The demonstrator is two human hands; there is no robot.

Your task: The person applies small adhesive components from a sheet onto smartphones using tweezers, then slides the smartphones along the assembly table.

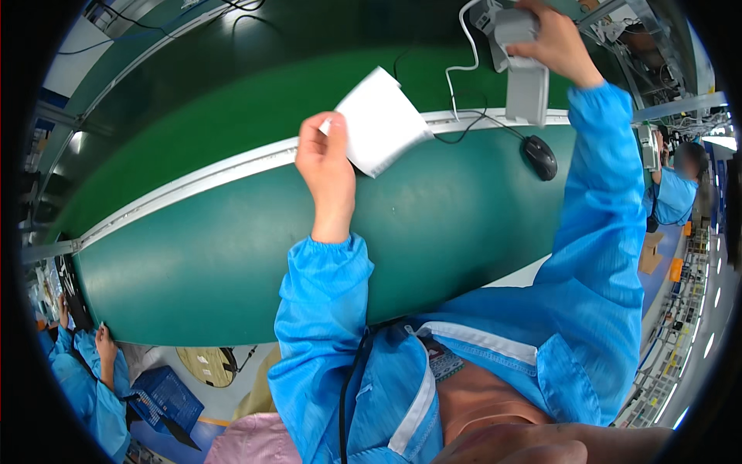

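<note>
My left hand (326, 158) pinches the left edge of a flat white piece (382, 124), which looks like a thin box or folded card. That piece is held tilted above the metal strip at the table's middle. Up at the far right, my right hand (558, 45) has its thumb and fingers closed around a grey, rounded device (516, 28). Below the device a light grey block-like part (527, 94) hangs down past the strip; I cannot tell whether the two are joined. The device's exact kind is unclear.
A black mouse (539, 158) lies on the green table mat (216, 255), its thin cable running left. A white cable (450, 77) loops beside the grey device. A silver metal strip (201, 172) crosses the table. Co-workers in blue sleeves (89, 379) sit at left and far right.
</note>
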